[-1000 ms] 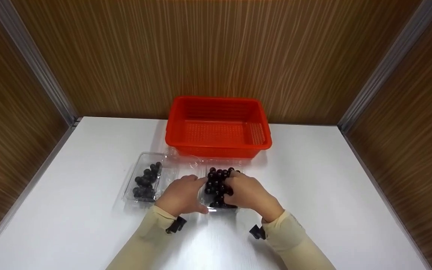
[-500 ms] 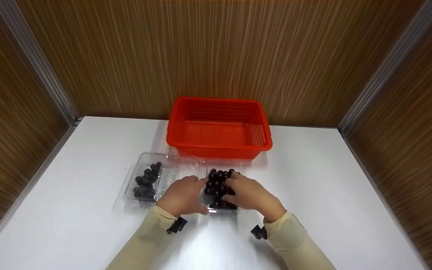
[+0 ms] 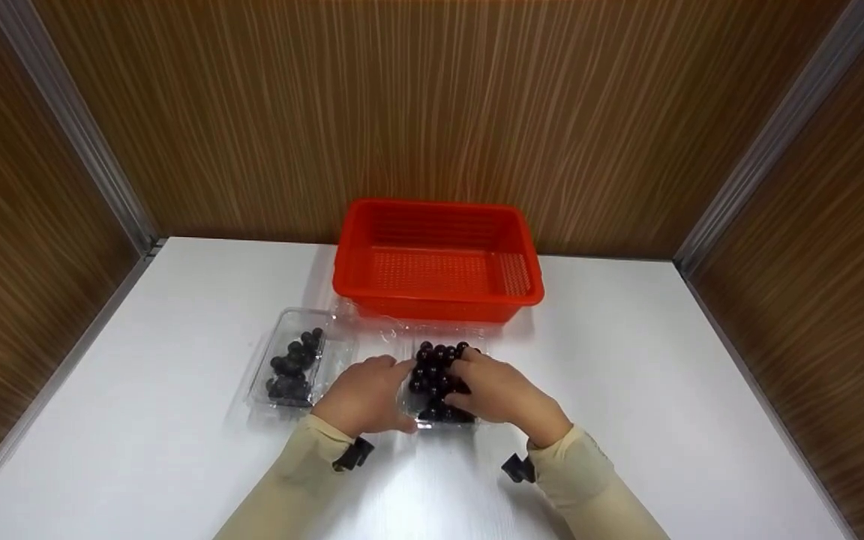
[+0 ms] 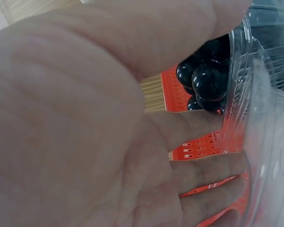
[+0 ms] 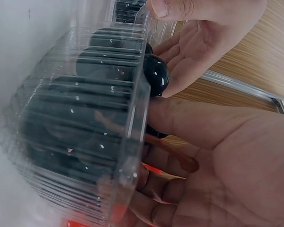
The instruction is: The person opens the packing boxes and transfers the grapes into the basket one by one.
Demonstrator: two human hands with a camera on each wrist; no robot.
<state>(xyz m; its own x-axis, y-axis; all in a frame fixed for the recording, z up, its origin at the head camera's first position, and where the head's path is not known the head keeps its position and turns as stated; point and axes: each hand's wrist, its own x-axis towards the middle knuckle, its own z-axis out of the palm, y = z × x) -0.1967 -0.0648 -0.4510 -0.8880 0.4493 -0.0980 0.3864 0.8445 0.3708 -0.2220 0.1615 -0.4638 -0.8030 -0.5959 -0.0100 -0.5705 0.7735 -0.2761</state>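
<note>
A clear plastic box [image 3: 408, 401] in the middle of the table holds a bunch of dark grapes [image 3: 432, 369]. My right hand [image 3: 496, 386] reaches into its right side, with thumb and curled fingers around the grapes. In the right wrist view a brown stem [image 5: 187, 163] pokes out over the rim towards the palm. My left hand [image 3: 364, 394] rests at the box's left side; its fingers lie fairly straight along the wall in the left wrist view, thumb spread to the near corner. The right fingertips are partly hidden by grapes and plastic.
A red plastic basket [image 3: 432, 304] with a perforated bottom stands behind the box, with nothing seen in it. To the left sits a second clear box [image 3: 271, 352] containing dark grapes [image 3: 293, 365]. Wood-patterned panels [image 3: 432, 97] enclose the white table [image 3: 627, 375].
My right fingers have shifted slightly among the grapes. The left hand keeps its place at the box's side, and the whole head view has tilted a little.
</note>
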